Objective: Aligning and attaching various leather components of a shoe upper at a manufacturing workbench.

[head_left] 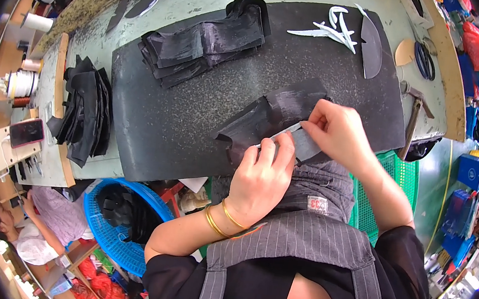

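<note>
A dark, leather-like piece point(278, 110) lies at the near edge of the black work mat point(178, 125). A narrow white strip point(288, 132) runs along its near edge, where a grey flap point(307, 148) shows. My left hand point(263, 178) is closed, its curled fingers gripping the piece's edge at the strip's left end. At the strip's right end my right hand point(338, 130) pinches the same edge between thumb and fingers. The undersides of both grips are hidden.
Stacked black pieces point(204, 43) lie farther back on the mat, with white curved offcuts point(331, 30) at far right. More black pieces point(86, 110) stand left. A metal tool point(413, 118) lies right. A blue basket point(94, 201) and green basket point(409, 173) flank me. Another person point(45, 219) sits left.
</note>
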{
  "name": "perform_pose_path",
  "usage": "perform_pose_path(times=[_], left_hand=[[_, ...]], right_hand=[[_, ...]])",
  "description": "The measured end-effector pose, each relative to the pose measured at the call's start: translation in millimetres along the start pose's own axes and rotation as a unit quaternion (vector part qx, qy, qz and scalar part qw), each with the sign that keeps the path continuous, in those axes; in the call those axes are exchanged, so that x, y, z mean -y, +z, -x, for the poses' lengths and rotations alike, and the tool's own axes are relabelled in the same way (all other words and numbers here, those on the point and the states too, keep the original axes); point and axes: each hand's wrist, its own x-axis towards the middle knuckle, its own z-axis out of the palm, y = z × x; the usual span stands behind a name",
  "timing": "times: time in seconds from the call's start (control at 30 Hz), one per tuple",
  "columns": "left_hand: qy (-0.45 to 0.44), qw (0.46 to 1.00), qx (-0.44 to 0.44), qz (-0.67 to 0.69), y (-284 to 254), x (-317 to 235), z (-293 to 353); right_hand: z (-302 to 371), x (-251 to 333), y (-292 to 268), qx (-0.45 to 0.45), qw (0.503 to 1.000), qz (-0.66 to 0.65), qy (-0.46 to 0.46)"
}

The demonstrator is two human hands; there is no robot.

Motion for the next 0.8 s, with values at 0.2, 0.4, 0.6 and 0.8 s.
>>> perform_pose_path(times=[0.2,0.4,0.6,0.8], left_hand=[[0.044,0.998,-0.046,0.002,8.1,20.4,-0.4],[0.086,0.974,-0.052,0.202,-4.7,39.5,2.5],[-0.046,0.974,-0.046,0.217,-13.9,51.9,-4.8],[0.049,0.994,-0.092,0.032,-6.4,55.5,-15.7]], right_hand=[[-25.1,10.9,-48.0,-0.003,0.968,0.246,-0.054],[-59.4,27.6,-19.7,0.147,0.915,0.294,-0.234],[-30.2,28.3,-2.8,0.058,0.881,0.336,-0.328],[33.5,27.3,26.8,-0.070,0.816,0.434,-0.376]])
